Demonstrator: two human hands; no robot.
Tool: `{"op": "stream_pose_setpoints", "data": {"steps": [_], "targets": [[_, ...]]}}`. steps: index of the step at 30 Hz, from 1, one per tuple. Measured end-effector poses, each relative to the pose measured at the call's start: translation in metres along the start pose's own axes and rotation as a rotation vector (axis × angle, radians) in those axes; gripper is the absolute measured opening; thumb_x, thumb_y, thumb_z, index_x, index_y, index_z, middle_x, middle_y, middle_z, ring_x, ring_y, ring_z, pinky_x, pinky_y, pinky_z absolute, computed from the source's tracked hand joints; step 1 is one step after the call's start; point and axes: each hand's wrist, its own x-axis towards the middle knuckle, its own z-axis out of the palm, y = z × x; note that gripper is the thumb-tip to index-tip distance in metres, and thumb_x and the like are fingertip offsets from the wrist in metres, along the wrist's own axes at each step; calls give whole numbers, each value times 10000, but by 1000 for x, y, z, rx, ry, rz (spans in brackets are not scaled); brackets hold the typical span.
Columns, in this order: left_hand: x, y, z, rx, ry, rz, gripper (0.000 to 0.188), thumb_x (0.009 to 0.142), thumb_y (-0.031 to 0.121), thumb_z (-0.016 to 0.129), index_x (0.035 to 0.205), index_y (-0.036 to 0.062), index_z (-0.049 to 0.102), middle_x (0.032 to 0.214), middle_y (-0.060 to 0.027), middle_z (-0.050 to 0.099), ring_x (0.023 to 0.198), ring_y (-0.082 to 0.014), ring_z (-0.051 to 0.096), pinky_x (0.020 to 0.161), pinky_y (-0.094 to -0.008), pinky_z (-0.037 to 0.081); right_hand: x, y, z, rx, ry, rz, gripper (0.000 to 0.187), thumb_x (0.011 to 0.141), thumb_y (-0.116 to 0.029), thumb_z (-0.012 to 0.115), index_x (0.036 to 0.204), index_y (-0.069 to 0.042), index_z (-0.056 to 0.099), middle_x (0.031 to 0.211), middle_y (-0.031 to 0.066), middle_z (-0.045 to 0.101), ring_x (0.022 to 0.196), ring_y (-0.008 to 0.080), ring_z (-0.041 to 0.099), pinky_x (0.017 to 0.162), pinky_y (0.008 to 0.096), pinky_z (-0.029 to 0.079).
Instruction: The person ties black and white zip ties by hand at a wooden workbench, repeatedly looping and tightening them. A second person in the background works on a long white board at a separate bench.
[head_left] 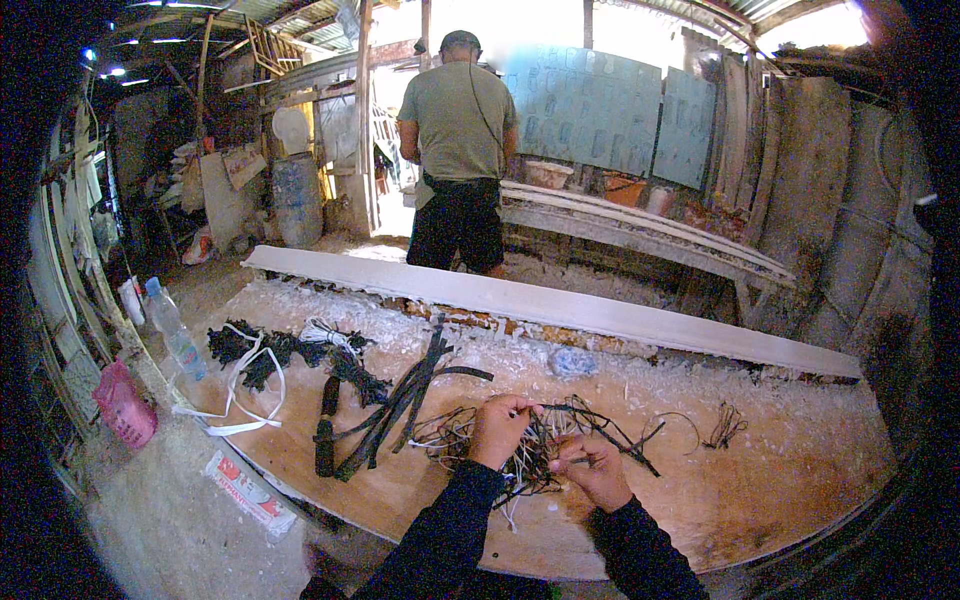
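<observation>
Over the wooden table (780, 480) lies a tangle (450, 437) of thin black and white strips, directly beneath my hands. My left hand (500, 430) is closed, its fingertips pinching a thin dark strip. Just right of it and nearer me, my right hand (597, 472) also pinches a dark strip between thumb and fingers. Left of the tangle lie broad black rubber-like strips (400, 396) and a dark knife-like tool (326, 425). Bunched black strands (275, 350) with a looped white strap (240, 395) sit farther left. A small bundle of dark strands (725, 427) rests at the right.
A long white-coated board (540, 303) spans the table's far side. By its near edge lies crumpled clear plastic (572, 362). A plastic bottle (175, 330) and a pink bag (125, 405) stand left. Beyond, a person (458, 150) faces away near a bench (640, 228).
</observation>
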Motion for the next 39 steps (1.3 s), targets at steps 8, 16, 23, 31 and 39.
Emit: {"op": "stream_pose_setpoints", "data": {"steps": [8, 16, 23, 31, 39], "targets": [[-1, 12, -4, -9, -398, -109, 89, 698, 48, 629, 780, 15, 639, 772, -68, 634, 755, -166, 589, 729, -273, 454, 11, 21, -12, -108, 321, -104, 140, 699, 8, 626, 662, -46, 503, 692, 11, 535, 670, 107, 507, 658, 249, 424], [-11, 45, -6, -337, -930, -122, 197, 770, 204, 641, 754, 14, 587, 711, 1, 572, 693, -74, 504, 667, -240, 413, 21, 34, -40, -435, 620, -206, 134, 701, 37, 576, 692, -42, 468, 653, 11, 482, 645, 100, 485, 580, 232, 406], [-21, 48, 10, -416, -1032, -46, 103, 777, 120, 612, 778, 22, 578, 714, -3, 570, 723, -87, 520, 704, -241, 412, 24, 33, -45, -398, 624, -132, 47, 757, -64, 595, 786, -48, 563, 723, 17, 539, 642, 110, 499, 587, 229, 405], [-14, 41, 1, -406, -876, -103, 141, 788, 164, 612, 763, 28, 584, 739, 5, 583, 722, -78, 519, 687, -235, 414, 26, 38, -44, -515, 737, -337, 54, 720, -96, 655, 732, -49, 632, 812, 60, 541, 821, 191, 511, 717, 303, 412], [3, 17, -16, 97, 7, 24, 113, 717, 109, 637, 799, 32, 651, 685, -63, 602, 620, -121, 544, 590, -237, 425, 15, 9, -18, -432, 584, -223, 99, 642, -31, 680, 721, -62, 629, 829, 67, 543, 840, 205, 509, 762, 304, 396]]}}
